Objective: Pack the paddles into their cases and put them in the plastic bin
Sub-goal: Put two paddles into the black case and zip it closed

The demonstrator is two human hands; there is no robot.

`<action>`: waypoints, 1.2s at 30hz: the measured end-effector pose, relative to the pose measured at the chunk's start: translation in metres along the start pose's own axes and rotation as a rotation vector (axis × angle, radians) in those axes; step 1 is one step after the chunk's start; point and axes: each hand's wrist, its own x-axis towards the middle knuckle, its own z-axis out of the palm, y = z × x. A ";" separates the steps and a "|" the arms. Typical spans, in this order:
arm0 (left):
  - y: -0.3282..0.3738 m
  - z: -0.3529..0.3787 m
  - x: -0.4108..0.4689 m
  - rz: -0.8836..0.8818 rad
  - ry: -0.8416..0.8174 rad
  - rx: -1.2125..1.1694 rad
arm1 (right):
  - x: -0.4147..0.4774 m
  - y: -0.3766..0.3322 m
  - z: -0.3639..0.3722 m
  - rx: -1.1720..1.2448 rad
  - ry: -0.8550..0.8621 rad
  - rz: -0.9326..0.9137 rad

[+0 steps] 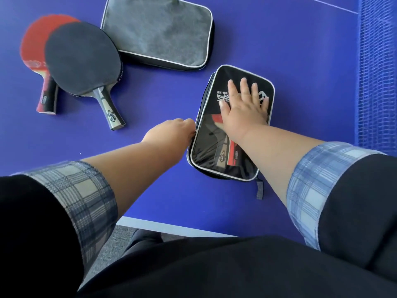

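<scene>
A black case [214,147] with a clear window lies on the blue table [150,186]; paddle handles show through the window. My right hand [245,104] lies flat on its top, fingers spread. My left hand [171,131] is closed at the case's left edge, at the zipper; its fingertips are hidden. Two loose paddles lie at the far left: a black-faced paddle [82,61] overlapping a red-faced paddle [35,46]. A second case [159,31], grey side up, rests at the top centre.
The blue net [376,72] runs along the right side. The table's white near edge [171,227] is just in front of my body, with grey floor below. No plastic bin is in view.
</scene>
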 end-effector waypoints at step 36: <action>0.128 0.058 -0.057 0.033 -0.277 -0.156 | 0.017 -0.011 0.004 0.109 0.030 0.095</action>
